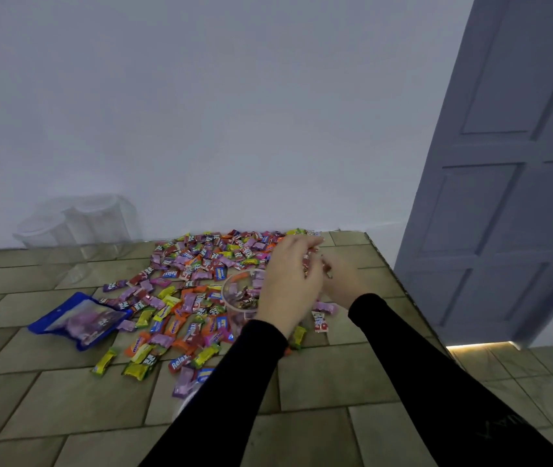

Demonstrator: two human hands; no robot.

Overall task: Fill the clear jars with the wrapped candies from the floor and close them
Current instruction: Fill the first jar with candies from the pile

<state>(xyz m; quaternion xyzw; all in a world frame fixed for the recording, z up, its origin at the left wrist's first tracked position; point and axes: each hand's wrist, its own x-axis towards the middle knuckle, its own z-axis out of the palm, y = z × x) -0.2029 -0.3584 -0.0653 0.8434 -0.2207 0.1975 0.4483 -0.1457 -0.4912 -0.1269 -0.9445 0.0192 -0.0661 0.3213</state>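
Fingers of the left hand (290,281) are curling round a clutch of wrapped candies (307,261), and the right hand (344,281) is pinching more beside it. Both are hovering over the open clear jar (234,291), sitting amid the candy spread (194,281). Far left, two empty jars (76,224) are standing against the wall.

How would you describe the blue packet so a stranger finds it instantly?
Start at the candy pile spread on the tiled floor below the white wall. At its left edge lies the blue packet, flat, far larger than any wrapped sweet, with a clear window.
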